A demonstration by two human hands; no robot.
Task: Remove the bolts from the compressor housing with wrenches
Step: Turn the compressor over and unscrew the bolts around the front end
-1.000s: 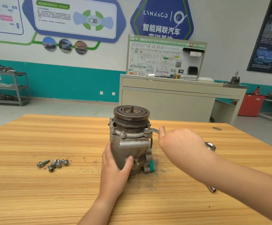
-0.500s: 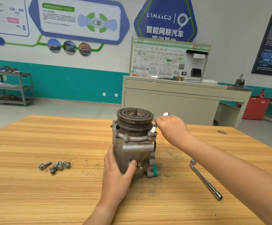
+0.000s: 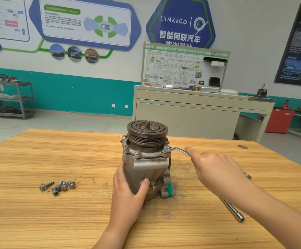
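The grey compressor housing (image 3: 147, 164) stands upright on the wooden table (image 3: 56, 212), its dark pulley on top. My left hand (image 3: 128, 191) grips the lower housing from the front, thumb across the body. A slim metal wrench (image 3: 177, 150) sits with its ring end on the bolt at the flange's right corner (image 3: 166, 148). My right hand (image 3: 216, 171) holds the wrench handle, index finger stretched along it toward the housing. Further bolts (image 3: 137, 152) show on the front of the flange.
Several loose bolts (image 3: 60, 186) lie together on the table to the left of the housing. An L-shaped socket wrench (image 3: 233, 211) lies on the table at the right, partly hidden under my right forearm. Cabinets and a trolley stand beyond the table.
My right hand swung the wrench handle back from beside the pulley out to the right and toward me. My left hand kept its hold on the housing.
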